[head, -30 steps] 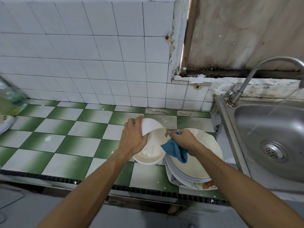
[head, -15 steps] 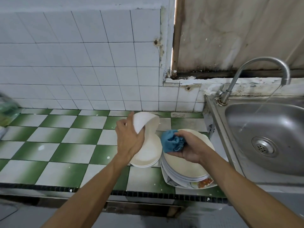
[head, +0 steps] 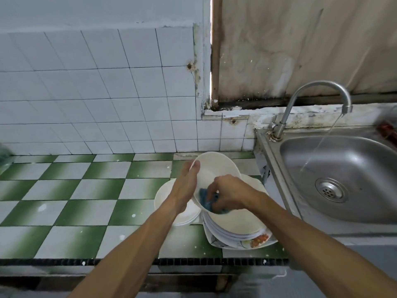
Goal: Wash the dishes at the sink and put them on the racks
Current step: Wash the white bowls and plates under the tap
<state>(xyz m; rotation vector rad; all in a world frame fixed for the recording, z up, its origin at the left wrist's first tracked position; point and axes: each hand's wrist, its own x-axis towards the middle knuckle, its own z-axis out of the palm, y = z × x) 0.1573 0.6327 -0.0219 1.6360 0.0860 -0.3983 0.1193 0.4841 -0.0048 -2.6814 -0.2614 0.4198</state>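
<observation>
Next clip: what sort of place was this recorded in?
Probably a home kitchen: a steel sink with a running tap, a green-and-white tiled counter carrying stacked plates, and the right hand wiping a bowl, held by the left hand, with a blue cloth.

The desk [head: 86,211] is tiled in green and white checks flecked with pale spots, and a dark ribbed strip [head: 64,262] runs along its near edge. Behind it rises a white tiled wall [head: 86,104] with a small rusty hole [head: 189,66] near its right end. Further right stand a brown wooden post [head: 215,50] and a stained pale panel [head: 300,39]. A blurred green object [head: 4,157] sits at the left edge.
</observation>
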